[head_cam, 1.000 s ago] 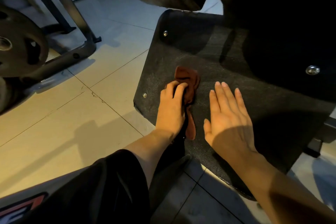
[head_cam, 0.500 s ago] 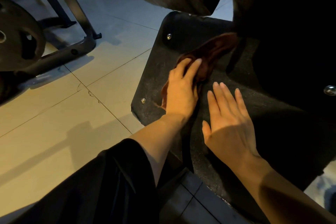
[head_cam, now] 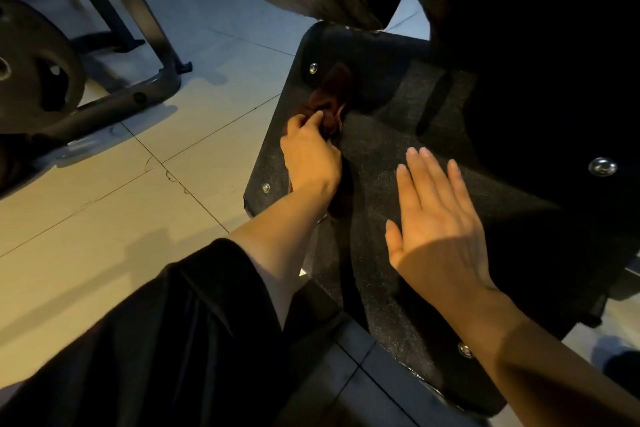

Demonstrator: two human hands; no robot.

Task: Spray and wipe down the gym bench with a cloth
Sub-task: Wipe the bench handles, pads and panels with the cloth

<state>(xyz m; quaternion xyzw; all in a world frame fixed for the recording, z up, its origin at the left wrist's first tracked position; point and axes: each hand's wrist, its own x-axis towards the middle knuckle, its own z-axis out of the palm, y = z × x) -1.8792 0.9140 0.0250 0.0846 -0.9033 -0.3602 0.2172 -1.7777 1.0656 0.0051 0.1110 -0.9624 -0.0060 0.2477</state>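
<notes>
A dark gritty bench plate (head_cam: 398, 156) sits on the tiled floor (head_cam: 138, 201), a reddish-brown cloth (head_cam: 332, 97) bunched near its far-left corner.

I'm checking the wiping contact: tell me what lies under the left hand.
The left hand grips a crumpled dark red cloth against the black textured mat. The cloth's middle and the mat directly beneath are covered by the hand.

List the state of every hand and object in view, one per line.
Left hand: fingers curled, gripping the cloth.
Right hand: fingers straight, flat on the black textured plate.
Dark red cloth: bunched, lying on the plate near its upper left bolt.
Black textured plate: flat, bolted at its corners.
Weight plate: upright, mounted on the machine at left.
</notes>
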